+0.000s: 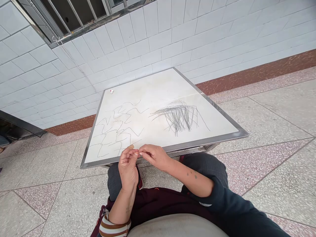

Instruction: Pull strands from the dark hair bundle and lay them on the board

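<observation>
Okay, so both bare hands are right at the near edge of a white four-sided tabletop with grey metal edging [143, 87], fingertips basically meeting. Left hand [128, 166] is palm-up-ish with the fingers curled and the thumb brought in toward the index finger; right hand [155, 155] comes in from the other side, back of the hand up, thumb and finger drawn together at the same spot. Looks like a pinch on both, but honestly can't tell if either one is closed on anything, the tips are too small to make out. Just behind the left fingers there's a small flat tan-brown piece [131, 146], can't tell if it's touching them. As for the stuff on the table, it's thin dark wire-like strands in two lots: a dense, crisscrossed dark pile [182, 113] on the right half, and a bunch of loose, bent, spread-out strands [117, 131] on the left half, a few of them overlapping, the nearest lying close to the left hand. Up in the far left corner sits a tiny red-and-white object [112, 92], well apart from the hands. Beyond the table is a white tiled wall [160, 42], and below is speckled stone-look flooring [276, 112].
</observation>
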Demonstrator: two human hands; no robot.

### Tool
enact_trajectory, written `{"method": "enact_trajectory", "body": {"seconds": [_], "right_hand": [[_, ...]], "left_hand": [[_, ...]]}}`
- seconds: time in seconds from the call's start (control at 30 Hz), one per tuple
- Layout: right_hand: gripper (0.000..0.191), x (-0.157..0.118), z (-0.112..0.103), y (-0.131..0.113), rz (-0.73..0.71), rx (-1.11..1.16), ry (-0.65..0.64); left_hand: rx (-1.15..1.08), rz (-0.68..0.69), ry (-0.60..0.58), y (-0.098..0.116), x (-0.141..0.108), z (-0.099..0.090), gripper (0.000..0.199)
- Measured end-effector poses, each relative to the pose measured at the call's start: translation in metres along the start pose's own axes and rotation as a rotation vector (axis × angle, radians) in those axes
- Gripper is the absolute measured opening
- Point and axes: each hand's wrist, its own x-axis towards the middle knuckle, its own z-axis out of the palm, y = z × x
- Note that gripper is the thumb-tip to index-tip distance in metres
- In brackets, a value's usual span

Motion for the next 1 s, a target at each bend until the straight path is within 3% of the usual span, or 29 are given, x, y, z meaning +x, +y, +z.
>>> {"method": "enact_trajectory", "body": {"seconds": [0.6,1.0], "right_hand": [[0.013,-0.003,0.004,0.001,0.052,-0.123,0.036],[0.009,-0.004,0.008,-0.007,0.196,-0.248,0.146]], "left_hand": [[-0.025,0.055,0.036,-0.001,0.0,0.003,0.021],[0.013,0.098,0.076,-0.006,-0.004,0.013,0.017]]}}
